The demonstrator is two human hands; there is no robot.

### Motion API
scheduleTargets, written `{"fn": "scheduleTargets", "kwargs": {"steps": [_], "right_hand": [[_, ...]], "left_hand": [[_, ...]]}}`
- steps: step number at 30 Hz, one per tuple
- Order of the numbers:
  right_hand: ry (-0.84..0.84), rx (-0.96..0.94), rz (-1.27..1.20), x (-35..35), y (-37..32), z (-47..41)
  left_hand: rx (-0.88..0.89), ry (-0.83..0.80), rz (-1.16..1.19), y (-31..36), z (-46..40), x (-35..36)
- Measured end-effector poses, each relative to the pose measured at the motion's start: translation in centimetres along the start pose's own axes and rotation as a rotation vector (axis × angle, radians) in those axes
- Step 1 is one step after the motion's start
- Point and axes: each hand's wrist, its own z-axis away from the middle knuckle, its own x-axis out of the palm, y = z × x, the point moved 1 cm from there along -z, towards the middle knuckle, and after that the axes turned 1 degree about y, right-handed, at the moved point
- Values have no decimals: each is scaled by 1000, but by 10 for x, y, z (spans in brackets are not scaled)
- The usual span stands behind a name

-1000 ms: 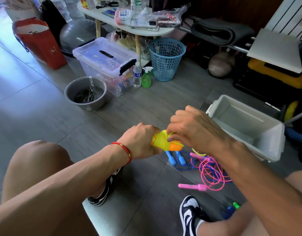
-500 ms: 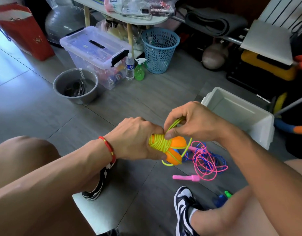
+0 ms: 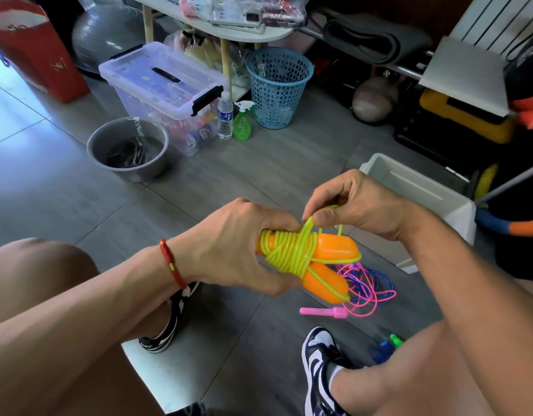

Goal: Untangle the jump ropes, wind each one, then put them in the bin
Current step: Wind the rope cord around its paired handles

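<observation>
Since a moment ago, the right hand (image 3: 359, 205) has lifted a loop of the yellow rope (image 3: 292, 250) up off the bundle, and the two orange handles (image 3: 331, 259) now show more, spread apart like a V. Now the right hand pinches that yellow loop between thumb and finger, just above the bundle. Its other fingers are curled. Next to it, the left hand (image 3: 238, 247) grips the near end of the orange handles, fingers wrapped tight around them. Yellow rope is wound many times around the handles between the two hands.

Below the right hand, on the floor, lies a tangle of pink rope (image 3: 367, 289) and blue rope (image 3: 382, 274), with a pink handle (image 3: 322, 311) sticking out toward the left hand's side. Just past the right hand sits the white bin (image 3: 415, 190), open on top. Far beyond the left hand stands a grey bucket (image 3: 127, 150).
</observation>
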Motion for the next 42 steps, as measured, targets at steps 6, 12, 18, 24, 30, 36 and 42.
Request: {"fn": "scheduleTargets", "kwargs": {"steps": [6, 12, 18, 24, 30, 36, 42], "right_hand": [[94, -16, -158, 14, 13, -6], [199, 125, -156, 51, 35, -15], [348, 172, 149, 83, 22, -22], [500, 116, 502, 89, 10, -20], [635, 179, 397, 83, -8, -26], [821, 232, -96, 78, -10, -37], [606, 168, -119, 50, -6, -34]], "left_hand": [[-224, 101, 401, -8, -1, -3], [-417, 307, 755, -44, -3, -7], [-528, 386, 442, -72, -7, -3], [-592, 354, 126, -75, -15, 6], [-428, 517, -169, -56, -23, 22], [-110, 657, -334, -47, -32, 38], [-274, 586, 462, -42, -18, 18]]}}
